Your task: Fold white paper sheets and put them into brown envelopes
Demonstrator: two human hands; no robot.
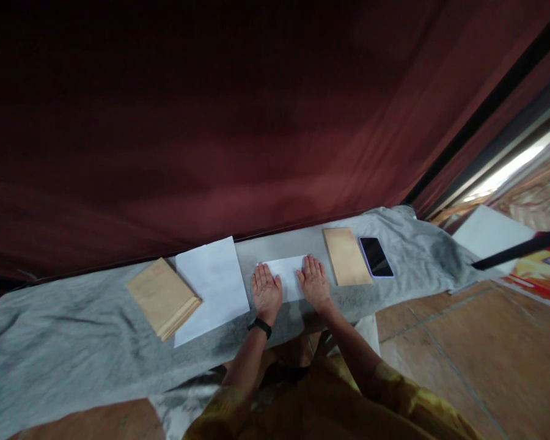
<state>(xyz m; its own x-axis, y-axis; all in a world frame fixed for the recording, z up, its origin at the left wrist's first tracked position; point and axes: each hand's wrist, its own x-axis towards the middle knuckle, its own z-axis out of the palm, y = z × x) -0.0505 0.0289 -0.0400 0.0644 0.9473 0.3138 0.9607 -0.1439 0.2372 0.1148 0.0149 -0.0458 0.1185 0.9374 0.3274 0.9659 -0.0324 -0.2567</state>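
A small white sheet of paper (285,278), perhaps folded, lies on the grey cloth in front of me. My left hand (266,294) rests flat on its left end, fingers stretched out, with a dark band on the wrist. On the right end lies my right hand (315,285), also flat with its fingers extended. Left of my hands are larger white sheets (217,284). A stack of brown envelopes (161,292) partly covers their left side. To the right of my right hand is another brown envelope or thin pile of them (347,256).
A phone (376,256) with a dark screen lies right of the brown envelope. Grey cloth (73,342) covers the long narrow surface. A dark red curtain-like wall (238,153) rises behind it. At the right are a dark bar (522,249) and a tiled floor (486,348).
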